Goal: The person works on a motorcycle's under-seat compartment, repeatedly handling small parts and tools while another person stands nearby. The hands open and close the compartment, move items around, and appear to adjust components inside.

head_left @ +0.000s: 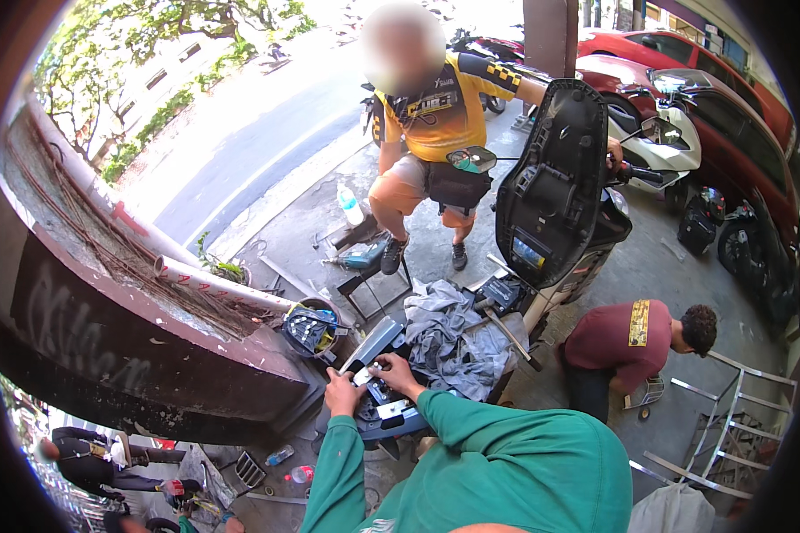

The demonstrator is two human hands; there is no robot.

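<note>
both hands are seen at the rear of a scooter, green sleeves entering from the lower edge. the left hand is set on the dark body panel near its left edge, fingers curled down against it; whether anything is pinched there cannot be told. the right hand is closed on a small pale part, held just above the open rear section, between the two hands and touching both. the part is too small for its kind to be told. a grey rag is heaped just beyond the hands, and the raised black seat stands upright behind it. judged from this, a small fitting at the rear section is being worked; the step is best served if the panel is steadied by the left hand while the part is kept square to its seat, turned or pressed gently, not forced. the rag is best kept out of the opening. a fall of the small part into the cavity is judged the main risk. a standing person in yellow and a crouching person in maroon are nearby, well apart from the hands.
</note>
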